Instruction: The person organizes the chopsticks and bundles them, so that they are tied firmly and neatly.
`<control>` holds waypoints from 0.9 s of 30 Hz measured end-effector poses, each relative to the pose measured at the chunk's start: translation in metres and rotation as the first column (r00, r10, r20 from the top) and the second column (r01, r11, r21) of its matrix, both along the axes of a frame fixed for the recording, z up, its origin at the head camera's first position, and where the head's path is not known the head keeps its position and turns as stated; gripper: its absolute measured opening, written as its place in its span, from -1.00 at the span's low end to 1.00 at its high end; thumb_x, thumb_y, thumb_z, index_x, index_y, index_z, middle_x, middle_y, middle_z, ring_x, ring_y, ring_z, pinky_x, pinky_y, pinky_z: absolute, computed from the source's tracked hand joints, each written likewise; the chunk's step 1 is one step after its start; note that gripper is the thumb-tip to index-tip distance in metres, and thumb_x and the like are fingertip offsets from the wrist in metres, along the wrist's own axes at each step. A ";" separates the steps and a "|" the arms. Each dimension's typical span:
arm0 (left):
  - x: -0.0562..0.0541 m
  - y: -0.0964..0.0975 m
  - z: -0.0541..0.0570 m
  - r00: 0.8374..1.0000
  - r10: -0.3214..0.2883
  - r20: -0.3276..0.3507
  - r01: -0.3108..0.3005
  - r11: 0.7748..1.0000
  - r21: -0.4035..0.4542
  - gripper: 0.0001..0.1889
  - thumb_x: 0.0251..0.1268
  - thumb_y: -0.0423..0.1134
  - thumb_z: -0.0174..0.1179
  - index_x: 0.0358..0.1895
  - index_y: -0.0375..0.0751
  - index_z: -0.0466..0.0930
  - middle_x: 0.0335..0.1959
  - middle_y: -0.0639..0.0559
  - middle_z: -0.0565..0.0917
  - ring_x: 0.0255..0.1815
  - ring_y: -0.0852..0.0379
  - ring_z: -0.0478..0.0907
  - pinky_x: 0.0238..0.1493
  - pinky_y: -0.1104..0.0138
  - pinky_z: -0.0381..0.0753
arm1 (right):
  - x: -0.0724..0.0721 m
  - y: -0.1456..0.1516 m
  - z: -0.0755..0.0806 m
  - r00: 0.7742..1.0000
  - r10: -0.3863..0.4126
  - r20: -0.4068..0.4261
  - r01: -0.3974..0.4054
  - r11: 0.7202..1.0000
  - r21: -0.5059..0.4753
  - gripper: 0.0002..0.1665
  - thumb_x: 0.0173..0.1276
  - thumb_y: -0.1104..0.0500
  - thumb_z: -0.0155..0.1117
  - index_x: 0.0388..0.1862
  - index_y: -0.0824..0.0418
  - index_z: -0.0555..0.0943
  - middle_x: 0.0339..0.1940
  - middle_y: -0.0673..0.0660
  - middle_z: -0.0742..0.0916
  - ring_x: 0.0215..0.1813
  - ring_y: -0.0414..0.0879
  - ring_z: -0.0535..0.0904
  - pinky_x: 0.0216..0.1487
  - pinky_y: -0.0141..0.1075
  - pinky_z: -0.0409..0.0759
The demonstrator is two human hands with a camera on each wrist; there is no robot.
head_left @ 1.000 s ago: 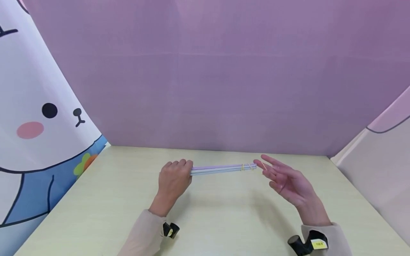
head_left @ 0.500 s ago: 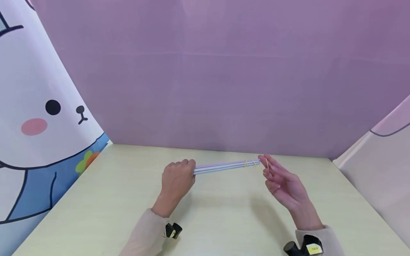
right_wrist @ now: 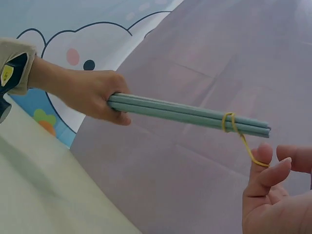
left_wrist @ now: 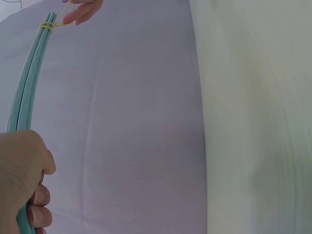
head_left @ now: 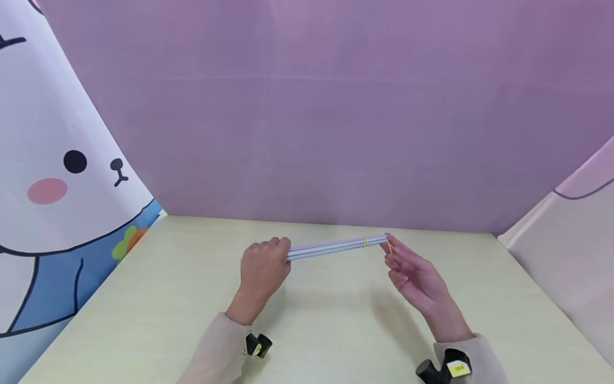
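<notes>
My left hand grips one end of a bundle of thin pastel sticks, lilac and pale blue, held above the table. In the left wrist view, the bundle rises out of the curled left fingers. A yellow rubber band is wound around the sticks near their free end, and one loop of it stretches away. That loop hooks over a finger of my right hand, whose fingertips are right at the sticks' free end. The right fingers are bent, with the band drawn taut on them.
A pale wood-grain table lies under both hands. Behind it stands a plain purple backdrop. A cartoon-printed sheet hangs at left, and a pale panel at right. Each wrist wears a black camera.
My right hand has moved left to the sticks' free end, and its fingers have drawn closer together. That end has risen slightly. The left hand keeps its grip.
</notes>
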State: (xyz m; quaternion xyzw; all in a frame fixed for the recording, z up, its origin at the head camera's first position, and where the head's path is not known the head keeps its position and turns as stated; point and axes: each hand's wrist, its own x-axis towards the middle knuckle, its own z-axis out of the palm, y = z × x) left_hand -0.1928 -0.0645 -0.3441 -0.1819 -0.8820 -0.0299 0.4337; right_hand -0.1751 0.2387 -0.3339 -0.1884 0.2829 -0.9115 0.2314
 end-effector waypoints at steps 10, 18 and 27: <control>-0.003 0.002 -0.003 0.999 -0.020 -0.047 0.015 0.994 -0.106 -0.74 -0.15 -0.42 0.30 -0.72 -0.13 0.39 -0.84 0.11 0.30 -0.76 0.24 -0.04 -0.75 0.43 0.03 | 0.004 0.004 0.007 0.987 -0.141 -0.075 0.147 0.985 0.085 -0.54 0.54 0.35 -0.41 0.14 0.19 0.45 0.02 0.05 0.70 -0.25 -0.24 0.57 -0.48 -0.54 0.32; -0.005 0.000 -0.005 0.994 0.060 -0.086 -0.069 0.992 -0.106 -0.66 -0.20 -0.45 0.26 -0.76 -0.11 0.25 -0.85 0.11 0.20 -0.74 0.23 -0.07 -0.77 0.41 0.05 | 0.013 -0.023 0.001 0.970 -0.194 -0.146 0.229 0.928 0.295 -0.74 0.51 0.32 -0.17 -0.08 0.12 0.50 -0.09 -0.03 0.74 -0.30 -0.35 0.55 -0.50 -0.61 0.37; 0.000 -0.002 -0.001 0.994 0.003 -0.110 -0.010 0.998 -0.061 -0.80 -0.19 -0.42 0.33 -0.67 -0.18 0.46 -0.81 0.04 0.44 -0.83 0.21 0.12 -0.76 0.43 0.08 | 0.006 -0.031 -0.018 0.989 -0.112 -0.098 0.130 0.969 0.209 -0.62 0.55 0.28 -0.24 -0.15 0.18 0.60 -0.34 -0.04 0.69 -0.32 -0.31 0.55 -0.32 -0.53 0.46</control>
